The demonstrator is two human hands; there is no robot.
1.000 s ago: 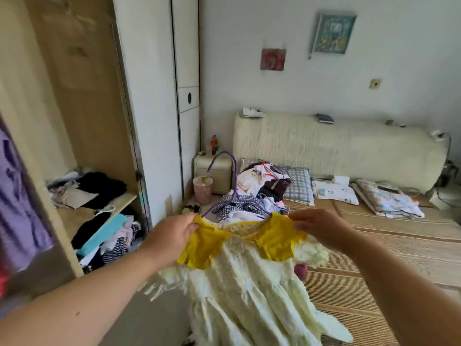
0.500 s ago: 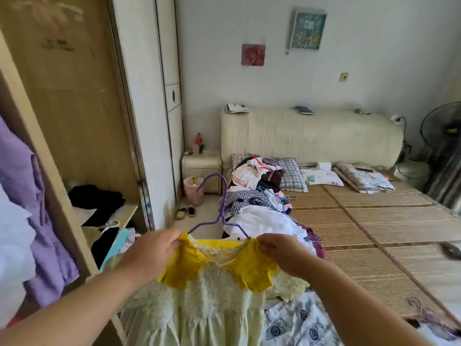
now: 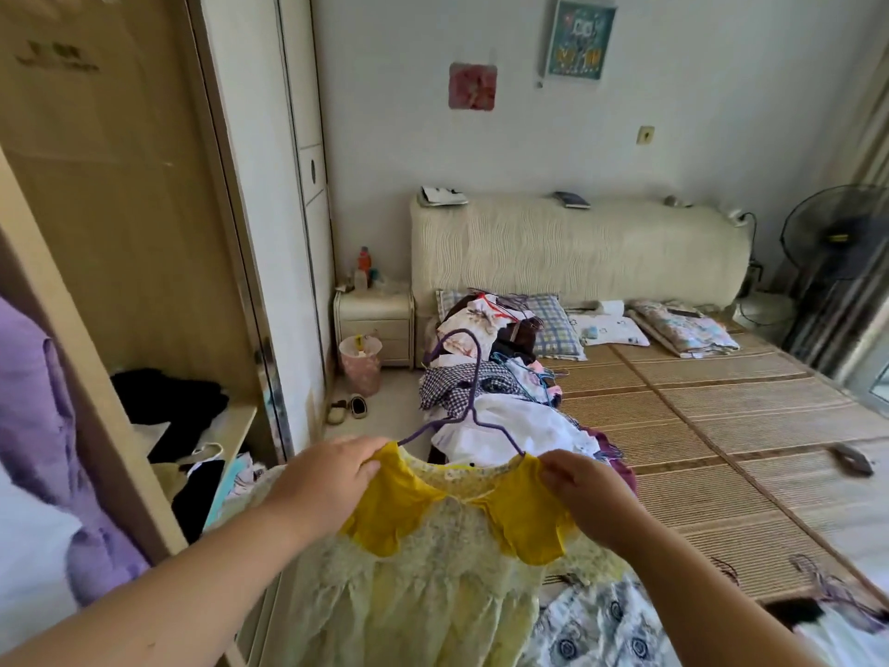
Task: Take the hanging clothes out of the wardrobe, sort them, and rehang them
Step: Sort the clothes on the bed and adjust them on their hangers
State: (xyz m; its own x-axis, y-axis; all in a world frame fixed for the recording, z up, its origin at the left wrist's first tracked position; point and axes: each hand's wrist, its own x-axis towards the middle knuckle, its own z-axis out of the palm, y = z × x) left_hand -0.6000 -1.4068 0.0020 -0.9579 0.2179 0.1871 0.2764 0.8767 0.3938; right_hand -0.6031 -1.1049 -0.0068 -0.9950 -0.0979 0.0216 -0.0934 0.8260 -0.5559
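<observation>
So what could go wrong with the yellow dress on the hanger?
The left hand and right hand pinch only the shoulders of the dress, so a shoulder might slip off the purple hanger. Its hook sticks up free and could catch on the purple garment hanging in the wardrobe. The skirt hangs below the picture's edge and might drag over the patterned cloth.

- Child's pale-yellow lace dress, bright yellow scalloped collar
- Thin wire hanger: purple
- Gingham cloth: navy-white check
- Small waste bin: pink
</observation>
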